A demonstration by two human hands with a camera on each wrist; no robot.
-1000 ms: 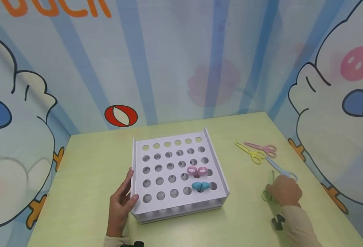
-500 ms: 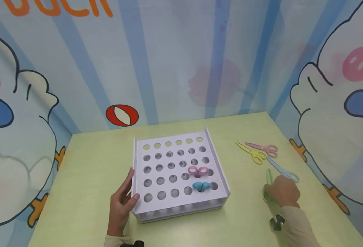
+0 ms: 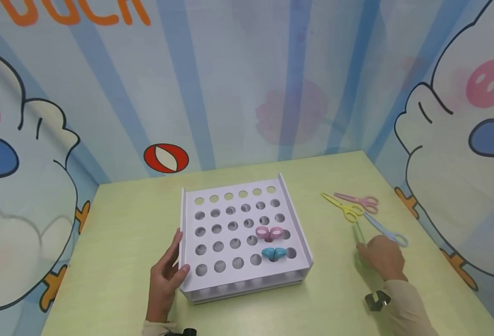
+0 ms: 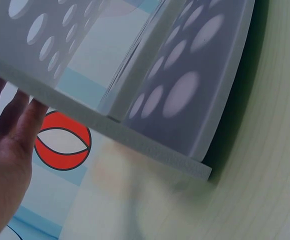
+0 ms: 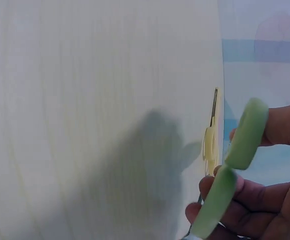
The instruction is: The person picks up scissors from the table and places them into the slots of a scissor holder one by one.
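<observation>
Green scissors (image 5: 245,142) held in right grip (image 3: 382,256), above desk (image 3: 121,242) | just beyond: yellow scissors (image 3: 342,205), pink scissors (image 3: 353,199), blue scissors (image 3: 379,226) | left grip (image 3: 164,275) spread, touching white rack (image 3: 240,217) | right edge (image 3: 427,240) near blue scissors; room between rack and right grip

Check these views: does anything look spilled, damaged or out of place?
Nothing appears spilled or damaged. Only mildly untidy: yellow plastic scissors, pink plastic scissors and pale-blue plastic scissors lie at mixed angles right of the boxy white round-holed rack.
</observation>
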